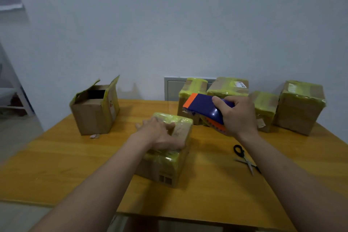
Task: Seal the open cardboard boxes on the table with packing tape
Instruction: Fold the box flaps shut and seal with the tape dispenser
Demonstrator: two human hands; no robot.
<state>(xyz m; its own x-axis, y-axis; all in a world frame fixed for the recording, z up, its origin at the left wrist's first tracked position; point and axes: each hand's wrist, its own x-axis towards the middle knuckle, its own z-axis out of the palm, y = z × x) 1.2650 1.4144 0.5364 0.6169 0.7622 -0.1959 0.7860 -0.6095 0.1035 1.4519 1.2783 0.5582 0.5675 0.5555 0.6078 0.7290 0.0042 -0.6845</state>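
A small cardboard box (170, 164) wrapped in yellow tape sits in the middle of the wooden table (56, 165). My left hand (162, 135) lies flat on its top, fingers spread. My right hand (237, 117) grips a blue and orange tape dispenser (204, 108), held in the air just right of and above that box. An open cardboard box (95, 111) with raised flaps stands at the back left.
Several taped boxes stand along the back right: one box (192, 88) behind the dispenser, another (228, 86), a third (265, 107), and a larger box (301, 107) at the far right. Black-handled scissors (244, 158) lie open on the table to the right.
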